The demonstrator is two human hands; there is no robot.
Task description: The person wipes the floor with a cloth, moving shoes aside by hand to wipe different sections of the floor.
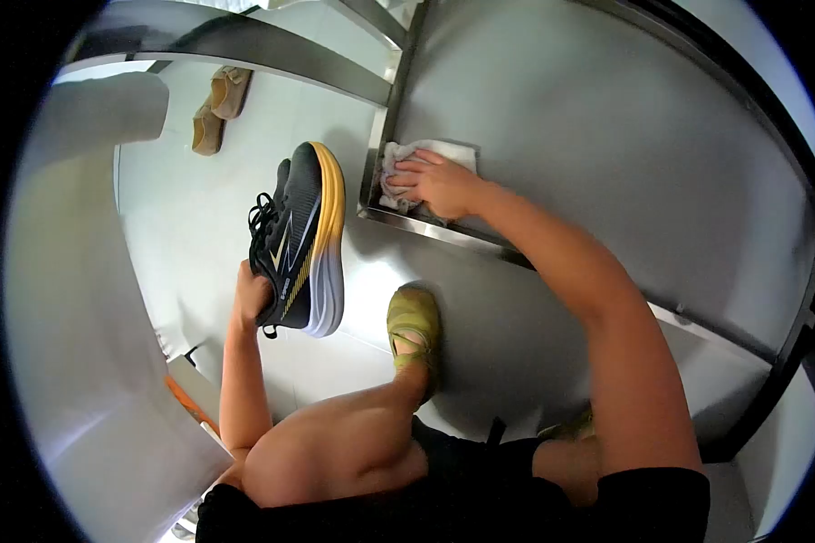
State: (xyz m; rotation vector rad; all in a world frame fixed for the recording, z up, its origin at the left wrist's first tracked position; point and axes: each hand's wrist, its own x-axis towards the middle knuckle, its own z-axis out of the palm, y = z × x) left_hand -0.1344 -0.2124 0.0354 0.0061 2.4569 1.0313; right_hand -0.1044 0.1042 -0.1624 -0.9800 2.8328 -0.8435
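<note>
In my left hand (254, 294) is a black running shoe (300, 237) with a yellow and white sole, its toe pointing up and away from me. Part of a second dark shoe (282, 176) shows behind it. My fingers close around the heel end and are partly hidden by the shoe. My right hand (443, 185) lies with spread fingers on a white cloth (457, 154). The cloth is bunched in the near left corner of a metal-framed grey panel (588, 136), against the frame.
A metal frame rail (462, 233) runs along the panel's near edge, and another bar (271, 54) crosses the upper left. Tan shoes (219, 109) rest on the pale floor. My foot in a green shoe (414, 317) stands below the frame. A large white surface (81, 317) fills the left side.
</note>
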